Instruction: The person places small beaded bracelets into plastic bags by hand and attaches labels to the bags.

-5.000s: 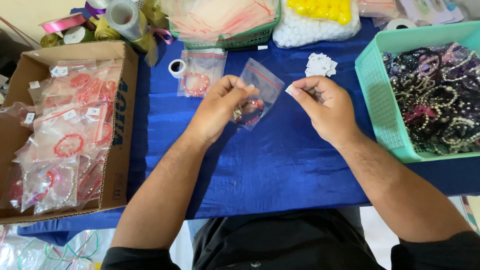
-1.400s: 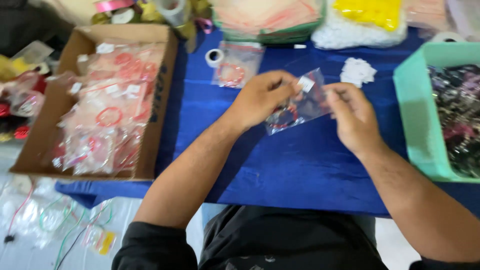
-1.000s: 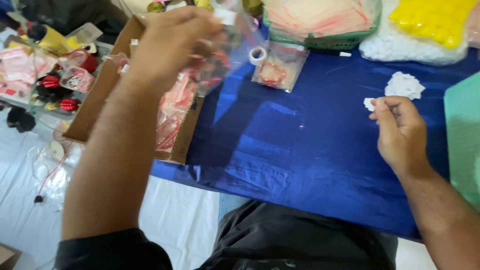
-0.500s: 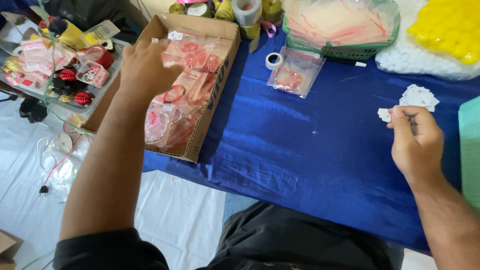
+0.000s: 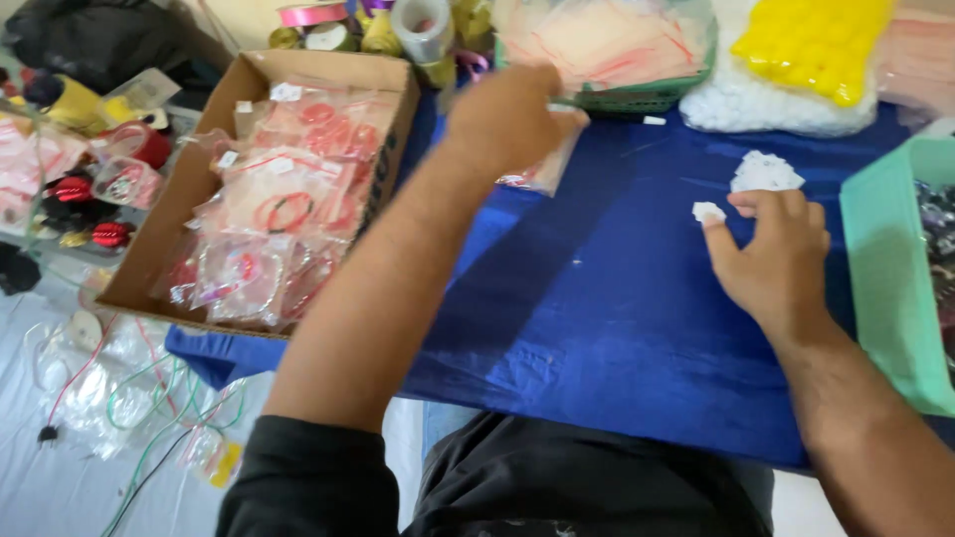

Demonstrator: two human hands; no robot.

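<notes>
Right fingers: the right hand [image 5: 771,254] rests on the blue cloth [image 5: 597,298]; thumb and forefinger are pinched on a small white paper tag [image 5: 708,212], the other fingers curled in.
Left fingers: the left hand [image 5: 507,119] is raised over the far part of the blue cloth, fingers closed round the top of a clear plastic pouch [image 5: 542,169]; the hand is blurred, so the exact grip is hard to read.
Pouch: hangs below the left hand, just above the blue cloth, with something reddish inside; it is well apart from the right hand.
Tag pile: a small heap of white tags [image 5: 764,172] lies on the blue cloth just beyond the right hand's fingertips.
Green basket: a pale green basket [image 5: 880,288] sits at the right edge of the blue cloth, close beside the right hand; dark beaded pieces show inside.
Cardboard box: an open cardboard box [image 5: 164,234] stands at the left edge of the blue cloth, filled with clear pouches holding red and pink bracelets [image 5: 274,214].
Far side: at the far edge of the blue cloth lie a green tray of empty pouches [image 5: 607,45], a bag of yellow and white pieces [image 5: 806,55], and rolls of tape and ribbon [image 5: 398,25].
Left of the cloth: more pouches, red ornaments and loose cords lie beyond the cardboard box, off the blue cloth.
</notes>
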